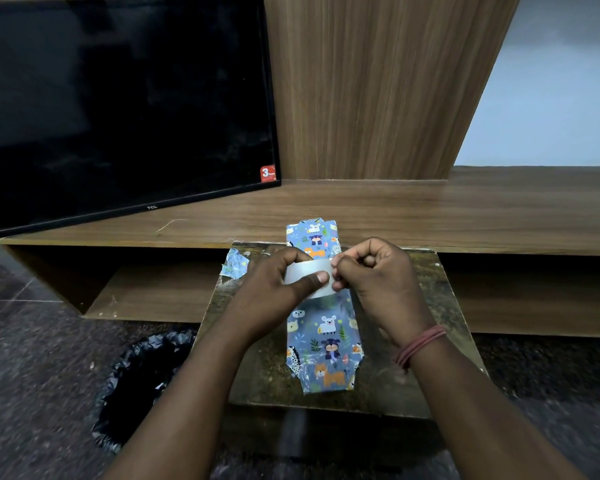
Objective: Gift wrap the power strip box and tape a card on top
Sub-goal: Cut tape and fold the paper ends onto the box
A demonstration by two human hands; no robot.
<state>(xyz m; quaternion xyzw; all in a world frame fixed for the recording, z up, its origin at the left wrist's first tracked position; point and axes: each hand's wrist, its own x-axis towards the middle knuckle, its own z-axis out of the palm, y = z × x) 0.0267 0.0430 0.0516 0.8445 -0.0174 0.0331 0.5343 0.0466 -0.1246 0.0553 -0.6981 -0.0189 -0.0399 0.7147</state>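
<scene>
- Head view: the left hand is gripping a roll of clear tape, thumb pressed flat across its face, while the right hand is curling its fingers in at the roll's edge, seemingly pinching or picking at the loose end; I cannot tell whether the end is free yet.
- Directly under both sets of fingers, the wrapped power strip box is lying lengthwise on a small worn table, its near end flap standing unfolded.
- The box is looking rigid and fairly light beneath thin, glossy, easily torn paper, so I would hold it by the long sides, pressing flaps flat; the tape will likely be clinging to fingertips.
- Beyond the left knuckles, a paper offcut is sitting at the table's edge.
- Around the room: a wooden shelf unit carrying a dark television, and a black-lined bin on the speckled floor.
</scene>
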